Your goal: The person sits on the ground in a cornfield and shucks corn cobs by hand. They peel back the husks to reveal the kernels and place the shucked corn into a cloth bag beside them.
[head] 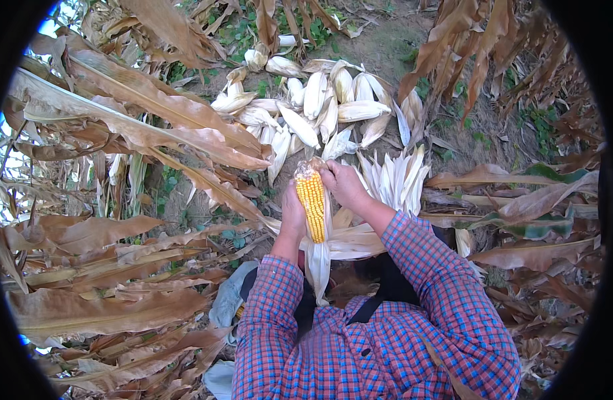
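Both hands meet at an ear of yellow corn, whose pale husk is peeled down and hangs from its lower end. Along the ear's left side lies my left hand, its fingers mostly hidden behind the cob. My right hand grips the ear's top, where brownish, withered matter covers the tip. Beyond the hands, a pile of ears in dry pale husks lies on the ground. A fanned bunch of empty-looking husks stands just right of my right hand.
Dry brown corn leaves reach in from the left, close to the ear. More dry leaves lie at the right. A pale sack with some yellow corn is beside my left forearm. Bare soil and small green weeds show beyond the pile.
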{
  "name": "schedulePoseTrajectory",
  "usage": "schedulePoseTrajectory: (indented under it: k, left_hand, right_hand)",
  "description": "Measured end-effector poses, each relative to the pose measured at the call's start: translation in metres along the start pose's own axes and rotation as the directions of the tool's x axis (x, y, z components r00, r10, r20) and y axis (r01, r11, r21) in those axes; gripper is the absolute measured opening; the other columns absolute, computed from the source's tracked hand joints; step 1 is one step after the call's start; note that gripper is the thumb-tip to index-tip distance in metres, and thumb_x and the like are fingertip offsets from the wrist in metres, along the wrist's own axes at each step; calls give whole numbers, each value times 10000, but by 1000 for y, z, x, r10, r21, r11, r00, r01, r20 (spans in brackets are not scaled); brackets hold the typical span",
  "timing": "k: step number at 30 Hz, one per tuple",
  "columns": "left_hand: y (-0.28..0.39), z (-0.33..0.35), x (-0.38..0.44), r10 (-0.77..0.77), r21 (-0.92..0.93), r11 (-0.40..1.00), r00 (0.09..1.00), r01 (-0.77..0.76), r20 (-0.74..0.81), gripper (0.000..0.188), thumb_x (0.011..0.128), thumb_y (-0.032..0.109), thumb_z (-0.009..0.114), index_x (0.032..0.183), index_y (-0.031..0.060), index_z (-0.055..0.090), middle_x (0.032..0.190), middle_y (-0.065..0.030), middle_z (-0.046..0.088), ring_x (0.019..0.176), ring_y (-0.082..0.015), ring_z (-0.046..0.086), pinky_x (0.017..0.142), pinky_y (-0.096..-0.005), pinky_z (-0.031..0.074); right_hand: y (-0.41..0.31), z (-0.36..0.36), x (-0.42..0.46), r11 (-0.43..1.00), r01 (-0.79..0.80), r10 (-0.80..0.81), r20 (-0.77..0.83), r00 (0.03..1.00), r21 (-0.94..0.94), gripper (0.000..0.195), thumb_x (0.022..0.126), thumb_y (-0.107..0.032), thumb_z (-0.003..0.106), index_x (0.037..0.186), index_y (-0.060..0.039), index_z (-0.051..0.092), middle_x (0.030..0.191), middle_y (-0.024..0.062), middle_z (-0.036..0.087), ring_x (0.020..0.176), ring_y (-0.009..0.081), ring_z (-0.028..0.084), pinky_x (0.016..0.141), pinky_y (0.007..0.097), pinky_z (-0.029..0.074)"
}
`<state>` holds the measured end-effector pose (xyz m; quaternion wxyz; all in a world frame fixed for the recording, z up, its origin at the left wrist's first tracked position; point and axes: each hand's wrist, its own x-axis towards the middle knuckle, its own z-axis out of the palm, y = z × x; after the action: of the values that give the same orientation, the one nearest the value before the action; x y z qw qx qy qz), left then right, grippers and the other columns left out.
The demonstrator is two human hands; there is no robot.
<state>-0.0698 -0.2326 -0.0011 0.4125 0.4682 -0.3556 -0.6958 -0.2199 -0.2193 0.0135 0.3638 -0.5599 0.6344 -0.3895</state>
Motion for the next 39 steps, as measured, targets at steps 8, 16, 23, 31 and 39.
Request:
schedulePoseTrajectory:
  k: [8, 16, 23, 31, 39]
  left_hand:
    - [6, 8, -4, -135, -51, 989, 988, 139, 76, 393, 1016, 320, 328, 1171, 47, 564, 1070, -45, 622, 945, -128, 613, 853, -293, 488]
    - [0, -6, -2, -29, -155, 985, 956, 77, 293, 348, 1001, 265, 392, 1205, 32, 550, 1077, -58, 619, 953, -138, 607, 848, -300, 487]
    - [-10, 2, 1, 240, 138, 959, 968, -248, 74, 392, 1012, 268, 331, 1166, -12, 558, 1093, -102, 604, 972, -164, 583, 888, -304, 440]
    - [-18, 22, -8, 410, -132, 900, 910, -415, -60, 637, 987, 554, 300, 1228, -19, 435, 1154, -127, 507, 1092, -218, 508, 977, -337, 385]
    - [6, 27, -24, 450, 240, 844, 876, -480, 170, 800, 813, 153, 718, 1421, -10, 223, 1359, -156, 410, 1233, -231, 443, 1058, -353, 348]
  right_hand:
    - [4, 9, 2, 661, -323, 94, 352, 931, 677, 497, 1009, -438, 383, 1124, 4, 580, 1119, 70, 611, 1016, 147, 553, 953, 282, 402]
    - [-21, 5, -6, 397, -417, 157, 387, 908, 818, 426, 1004, -394, 430, 1115, -9, 578, 1046, 76, 630, 946, 145, 585, 898, 304, 453]
    - [-15, 16, -2, 382, -352, 207, 292, 934, 855, 376, 999, -383, 460, 1014, -28, 582, 923, 55, 625, 833, 134, 589, 783, 291, 491]
    - [-4, 23, 8, 341, -199, 441, 31, 897, 919, 357, 1025, -364, 396, 890, -65, 535, 797, 23, 533, 731, 113, 506, 691, 269, 451]
    - [-27, 9, 2, 485, -203, 68, 195, 978, 851, 271, 994, -286, 489, 1039, -31, 569, 907, 39, 595, 850, 110, 581, 790, 267, 493]
